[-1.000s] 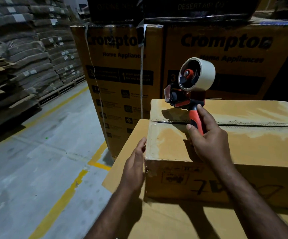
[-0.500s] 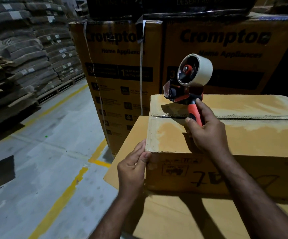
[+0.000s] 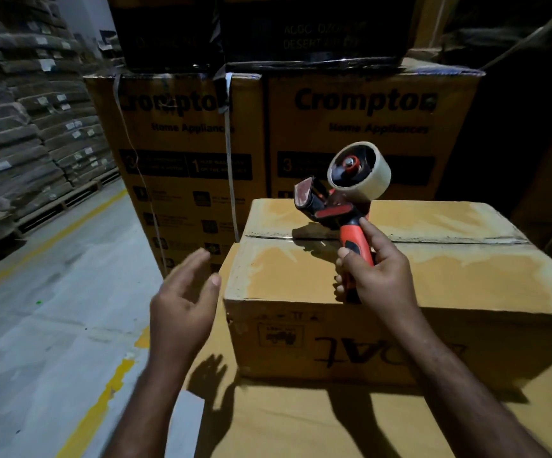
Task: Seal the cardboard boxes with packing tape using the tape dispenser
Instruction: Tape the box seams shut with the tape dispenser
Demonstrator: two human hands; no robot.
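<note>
A brown cardboard box (image 3: 450,279) lies in front of me on a larger flat carton (image 3: 294,421); its top flaps meet in a seam that runs left to right. My right hand (image 3: 380,276) grips the orange handle of the tape dispenser (image 3: 344,196), held tilted above the seam near the box's left end, its pale tape roll up at the back. My left hand (image 3: 182,302) hovers with fingers spread, just left of the box's near left corner and apart from it.
Tall printed appliance cartons (image 3: 195,153) stand stacked right behind the box, with dark cartons on top. Piles of flattened cardboard on pallets (image 3: 20,143) line the left side. A grey floor aisle with yellow lines (image 3: 53,292) runs to the left.
My left hand has let go of the box's near left corner and lifted off with fingers spread. The dispenser has tilted back slightly above the seam.
</note>
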